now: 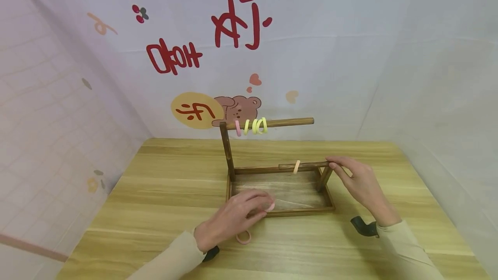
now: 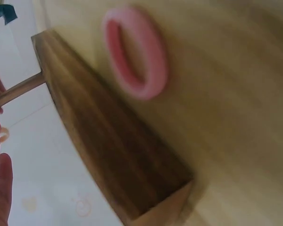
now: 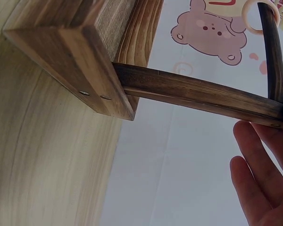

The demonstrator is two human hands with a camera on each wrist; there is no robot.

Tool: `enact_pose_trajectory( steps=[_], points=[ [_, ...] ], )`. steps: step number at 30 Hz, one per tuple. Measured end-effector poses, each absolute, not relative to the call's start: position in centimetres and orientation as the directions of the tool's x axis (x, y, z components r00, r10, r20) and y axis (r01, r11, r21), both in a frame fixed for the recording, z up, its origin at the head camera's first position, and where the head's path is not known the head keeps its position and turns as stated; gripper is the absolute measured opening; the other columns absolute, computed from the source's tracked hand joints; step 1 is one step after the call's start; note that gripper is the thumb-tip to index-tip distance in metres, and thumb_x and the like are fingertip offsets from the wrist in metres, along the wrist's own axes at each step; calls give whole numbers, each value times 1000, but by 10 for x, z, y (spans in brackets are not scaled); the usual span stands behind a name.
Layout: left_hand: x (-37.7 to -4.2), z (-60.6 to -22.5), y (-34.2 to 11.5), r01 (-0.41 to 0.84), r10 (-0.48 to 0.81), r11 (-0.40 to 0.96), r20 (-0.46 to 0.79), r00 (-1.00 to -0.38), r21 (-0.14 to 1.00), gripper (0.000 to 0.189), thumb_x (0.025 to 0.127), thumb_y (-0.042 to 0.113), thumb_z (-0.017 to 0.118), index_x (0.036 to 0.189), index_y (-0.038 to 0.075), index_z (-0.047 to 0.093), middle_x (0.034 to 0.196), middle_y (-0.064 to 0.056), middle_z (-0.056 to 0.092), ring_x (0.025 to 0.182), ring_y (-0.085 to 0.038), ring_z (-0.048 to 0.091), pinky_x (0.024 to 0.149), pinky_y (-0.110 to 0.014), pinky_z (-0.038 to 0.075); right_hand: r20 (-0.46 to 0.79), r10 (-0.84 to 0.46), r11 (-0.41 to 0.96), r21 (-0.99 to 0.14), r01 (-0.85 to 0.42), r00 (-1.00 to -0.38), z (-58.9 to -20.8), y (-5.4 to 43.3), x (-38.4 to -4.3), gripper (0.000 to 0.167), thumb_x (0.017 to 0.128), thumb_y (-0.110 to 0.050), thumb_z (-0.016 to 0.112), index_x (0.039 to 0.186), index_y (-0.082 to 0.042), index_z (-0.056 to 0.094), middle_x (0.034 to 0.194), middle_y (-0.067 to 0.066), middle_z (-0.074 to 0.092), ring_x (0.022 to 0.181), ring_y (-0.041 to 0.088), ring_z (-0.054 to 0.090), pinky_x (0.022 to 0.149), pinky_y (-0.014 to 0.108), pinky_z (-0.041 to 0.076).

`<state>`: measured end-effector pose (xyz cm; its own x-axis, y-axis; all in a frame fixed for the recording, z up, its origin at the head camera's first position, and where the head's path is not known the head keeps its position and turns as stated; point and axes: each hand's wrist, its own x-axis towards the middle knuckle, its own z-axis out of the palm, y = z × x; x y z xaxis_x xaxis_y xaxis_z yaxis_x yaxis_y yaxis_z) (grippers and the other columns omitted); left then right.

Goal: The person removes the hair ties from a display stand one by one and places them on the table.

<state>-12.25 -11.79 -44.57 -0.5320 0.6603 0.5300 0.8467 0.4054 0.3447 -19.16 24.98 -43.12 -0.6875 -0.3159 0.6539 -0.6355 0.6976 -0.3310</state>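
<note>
A wooden ring stand has a shallow tray base (image 1: 301, 211), a higher bar (image 1: 289, 122) and a lower bar (image 1: 315, 165). My left hand (image 1: 235, 214) is over the tray's front edge, pinching a pale pink ring (image 1: 271, 206) mostly covered by the fingers. With thumb and fingertips, my right hand (image 1: 359, 182) holds the stand where the short post (image 3: 198, 94) meets the lower bar. One pale orange ring (image 1: 296, 167) hangs on that bar. Along the higher bar hang a pink ring (image 1: 238, 128) and several yellow rings (image 1: 247, 127).
Another pink ring (image 2: 155, 61) lies on the wooden table (image 1: 167, 185) in front of the tray, near the left wrist. Behind the table hangs a white printed cloth (image 1: 330, 64). A black strap piece (image 1: 363, 227) shows at the right wrist.
</note>
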Motion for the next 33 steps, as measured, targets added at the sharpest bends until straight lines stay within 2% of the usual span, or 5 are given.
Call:
enact_pose_trajectory(
  steps=[6,10,16,23,33],
  points=[
    [-116,-455,-121,805,697,378,432,-573,457,38,94,4,77,129,13,67,130,-2,65,95,0,68,90,-13,52,655,-315,695,-333,-637,-686,-432,251,-193,29,89,5,77,116,-5,77,110,8,78,99,31,74,97,5,40],
    [-113,-460,-123,806,737,411,365,-569,426,35,95,7,77,128,12,68,128,1,67,106,-4,67,96,-18,52,656,-317,696,-329,-638,-684,-431,250,-192,29,89,4,77,116,-5,77,109,8,78,99,32,74,96,6,41],
    [-112,-466,-125,852,790,423,334,-513,307,34,93,14,80,126,12,70,124,4,70,116,-9,64,104,-26,50,655,-315,691,-337,-640,-686,-431,250,-192,29,88,5,77,116,-5,77,109,8,78,99,32,74,97,4,38],
    [-115,-470,-127,896,851,362,300,-430,258,33,92,14,81,123,13,71,120,7,72,112,-4,64,103,-24,49,655,-322,691,-331,-643,-684,-430,250,-192,30,88,5,77,116,-5,77,109,8,78,99,31,74,97,4,39],
    [-114,-471,-125,914,889,334,245,-387,232,28,96,20,77,123,14,72,119,9,73,110,-2,63,102,-18,47,648,-324,694,-333,-638,-690,-429,249,-191,29,89,4,77,117,-5,77,110,8,78,100,31,74,96,6,41]
  ],
)
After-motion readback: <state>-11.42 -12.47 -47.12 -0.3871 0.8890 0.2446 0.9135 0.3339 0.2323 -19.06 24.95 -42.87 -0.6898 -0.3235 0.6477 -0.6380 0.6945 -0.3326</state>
